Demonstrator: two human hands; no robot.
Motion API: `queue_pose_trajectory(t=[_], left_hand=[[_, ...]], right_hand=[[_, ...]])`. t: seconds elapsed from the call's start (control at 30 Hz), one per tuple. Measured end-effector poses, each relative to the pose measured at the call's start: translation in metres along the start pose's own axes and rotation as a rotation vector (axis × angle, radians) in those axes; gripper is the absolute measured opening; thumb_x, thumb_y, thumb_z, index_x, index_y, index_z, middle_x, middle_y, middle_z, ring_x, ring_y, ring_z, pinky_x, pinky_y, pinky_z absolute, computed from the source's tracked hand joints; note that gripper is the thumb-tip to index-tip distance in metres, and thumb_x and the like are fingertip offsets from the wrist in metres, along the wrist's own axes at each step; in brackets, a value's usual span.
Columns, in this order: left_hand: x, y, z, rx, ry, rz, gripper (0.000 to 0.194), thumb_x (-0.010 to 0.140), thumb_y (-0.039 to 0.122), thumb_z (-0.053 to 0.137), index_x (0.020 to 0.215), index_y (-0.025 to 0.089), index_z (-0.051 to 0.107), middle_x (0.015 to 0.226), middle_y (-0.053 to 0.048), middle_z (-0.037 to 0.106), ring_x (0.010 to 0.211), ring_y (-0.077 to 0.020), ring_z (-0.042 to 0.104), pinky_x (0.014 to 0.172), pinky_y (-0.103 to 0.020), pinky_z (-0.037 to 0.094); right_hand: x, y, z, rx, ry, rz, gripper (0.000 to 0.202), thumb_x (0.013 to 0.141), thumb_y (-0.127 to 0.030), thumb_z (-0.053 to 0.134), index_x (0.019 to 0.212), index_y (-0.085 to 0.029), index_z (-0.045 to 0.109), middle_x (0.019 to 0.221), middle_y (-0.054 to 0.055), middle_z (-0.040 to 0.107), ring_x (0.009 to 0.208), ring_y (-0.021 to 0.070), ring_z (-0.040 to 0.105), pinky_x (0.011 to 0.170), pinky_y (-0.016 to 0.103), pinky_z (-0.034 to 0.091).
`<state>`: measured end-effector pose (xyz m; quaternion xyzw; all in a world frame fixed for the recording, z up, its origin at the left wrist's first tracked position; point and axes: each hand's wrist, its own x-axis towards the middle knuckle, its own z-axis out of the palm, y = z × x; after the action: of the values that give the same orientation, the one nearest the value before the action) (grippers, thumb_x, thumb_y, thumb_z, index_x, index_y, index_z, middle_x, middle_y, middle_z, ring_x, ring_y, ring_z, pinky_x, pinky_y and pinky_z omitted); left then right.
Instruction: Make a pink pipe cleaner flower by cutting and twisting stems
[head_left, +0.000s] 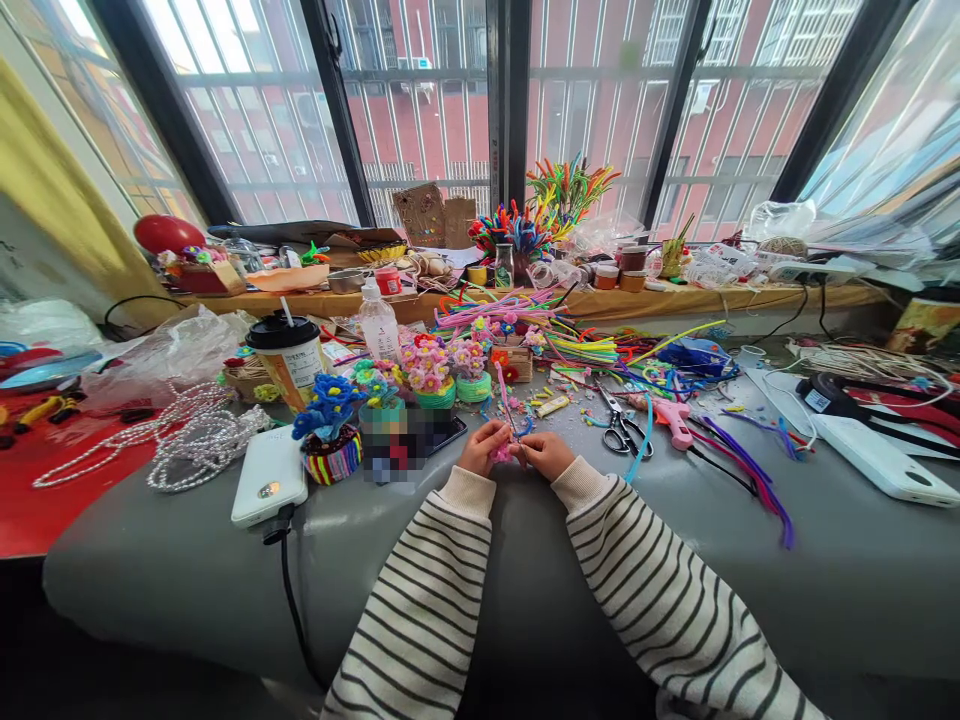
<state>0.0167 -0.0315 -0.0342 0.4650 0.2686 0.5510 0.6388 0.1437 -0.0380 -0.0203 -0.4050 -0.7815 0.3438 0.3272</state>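
Close together above the grey table, my left hand [484, 448] and my right hand [547, 455] both have their fingers closed on a pink pipe cleaner [502, 385]. Its upper end stands up between the hands, and a pink bunched part shows below the fingertips. A thin blue piece [525, 432] lies by the fingers; whether it is held I cannot tell. Beyond the hands stand small pots of pipe-cleaner flowers, one with pink blooms [426, 362] and one with blue blooms [330, 408]. Black-handled scissors [622, 428] rest to the right.
A pink glue gun [675, 422] and loose purple pipe cleaners [750, 475] lie right. On the left are a white power bank [271, 475] with a cable, a lidded cup [289, 360] and bead strings [202, 440]. A plastic bottle [379, 325] stands before the cluttered windowsill [420, 305].
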Motion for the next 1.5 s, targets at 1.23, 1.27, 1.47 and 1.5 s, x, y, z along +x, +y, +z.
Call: queue_pose_trajectory(t=[1.23,1.27,1.47,1.5], left_hand=[[-0.004,0.0039,0.0054,0.051,-0.017,-0.049,0.019,0.054,0.03,0.058,0.053,0.012,0.049,0.05,0.003,0.044,0.048,-0.006,0.042,0.051,-0.02,0.031],[-0.0042,0.0041,0.0054,0.068,-0.031,-0.058,0.02,0.053,0.03,0.058,0.052,0.012,0.049,0.05,0.003,0.044,0.047,-0.006,0.042,0.05,-0.02,0.031],[-0.0028,0.0035,0.0035,0.069,0.022,-0.026,0.018,0.052,0.028,0.059,0.053,0.013,0.049,0.05,0.004,0.044,0.051,-0.0061,0.042,0.051,-0.019,0.03],[-0.0027,0.0033,0.0037,0.069,0.024,-0.026,0.018,0.053,0.028,0.058,0.053,0.013,0.049,0.05,0.004,0.044,0.051,-0.0061,0.042,0.052,-0.019,0.03]], right_hand=[[-0.0002,0.0023,-0.0007,0.141,-0.036,0.024,0.052,0.062,-0.06,0.029,0.042,-0.013,0.041,0.036,-0.006,0.026,0.036,0.0039,0.023,0.038,0.019,0.018],[-0.0004,0.0017,-0.0012,0.153,-0.051,0.025,0.053,0.062,-0.061,0.027,0.043,-0.014,0.041,0.036,-0.006,0.025,0.035,0.0039,0.023,0.037,0.019,0.018],[-0.0004,-0.0003,-0.003,0.099,0.037,0.023,0.049,0.063,-0.057,0.033,0.039,-0.014,0.038,0.036,-0.005,0.027,0.038,0.0041,0.025,0.039,0.019,0.02],[-0.0002,0.0005,-0.0029,0.098,0.03,0.021,0.05,0.063,-0.058,0.033,0.039,-0.014,0.039,0.036,-0.005,0.027,0.038,0.0042,0.025,0.039,0.019,0.02]])
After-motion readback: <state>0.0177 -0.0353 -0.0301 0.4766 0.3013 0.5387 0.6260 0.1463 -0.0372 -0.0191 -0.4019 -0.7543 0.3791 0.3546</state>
